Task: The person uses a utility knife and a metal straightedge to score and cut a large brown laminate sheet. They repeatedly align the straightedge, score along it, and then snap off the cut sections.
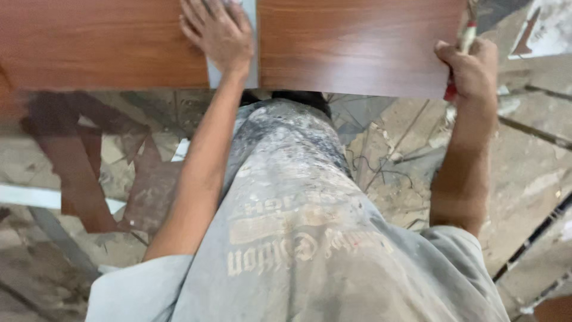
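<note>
Two reddish-brown wood-grain panels lie side by side across the top of the view, a left panel [89, 42] and a right panel [357, 48]. A pale grey strip [252, 53] shows in the gap between them. My left hand [217, 30] rests flat, fingers spread, on the left panel's inner edge and the strip. My right hand [471, 65] is at the right panel's right edge, closed around a slim tool with a red and pale handle [466, 37]. The tool's working end is hidden. My dusty grey shirt [298, 226] fills the lower middle.
Below the panels the floor [536, 155] is dusty and strewn with offcuts: brown laminate scraps [77, 173] at left, a white strip [36, 197], thin wires and debris near the centre right. Dark lines cross the floor at lower right.
</note>
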